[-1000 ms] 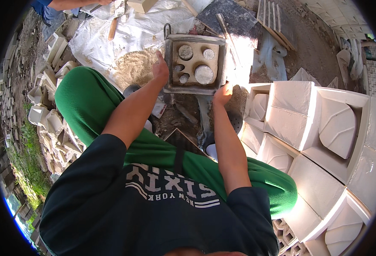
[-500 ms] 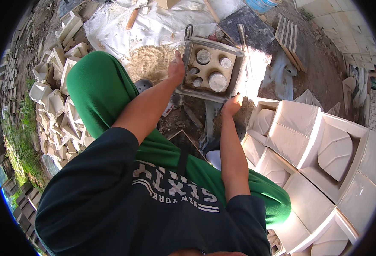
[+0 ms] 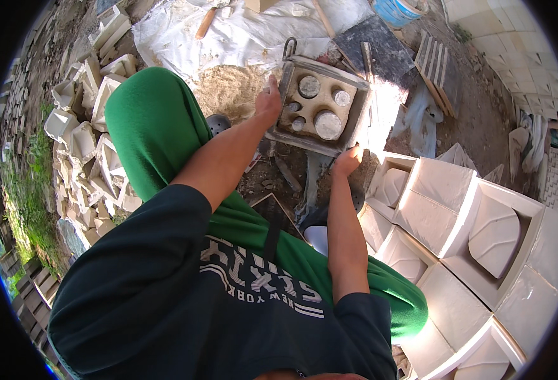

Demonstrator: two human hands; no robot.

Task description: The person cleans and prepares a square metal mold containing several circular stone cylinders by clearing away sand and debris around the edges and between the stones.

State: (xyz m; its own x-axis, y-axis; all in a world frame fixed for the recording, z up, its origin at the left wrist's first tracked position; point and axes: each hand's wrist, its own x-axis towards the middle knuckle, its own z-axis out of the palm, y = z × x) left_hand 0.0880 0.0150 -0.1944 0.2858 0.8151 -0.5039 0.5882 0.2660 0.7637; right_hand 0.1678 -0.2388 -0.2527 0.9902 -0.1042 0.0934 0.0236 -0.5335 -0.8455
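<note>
A square, dark metal-edged mould box (image 3: 304,144) is held out in front of me, slightly turned. Its pale, sandy-looking inner face carries several round grey plugs (image 3: 328,125) of different sizes. A bent metal loop handle (image 3: 290,47) sticks up from its far left corner. My left hand (image 3: 268,101) is closed on the left side wall, thumb upward, the other fingers partly hidden. At the near right corner, my right hand (image 3: 347,160) grips the rim; its fingertips are hidden behind the edge.
A sand pile (image 3: 225,95) lies left of the box, by a white sheet (image 3: 171,38). Pale hollow blocks (image 3: 434,180) stand close on my right; broken pieces (image 3: 79,136) heap up left. Beyond are a dark board (image 3: 377,50), a slatted wooden piece (image 3: 435,66) and a blue bucket (image 3: 396,11).
The whole view has shifted a little, so the scene sits slightly farther right. Both hands keep the same hold on the mould box, which has barely moved against its surroundings.
</note>
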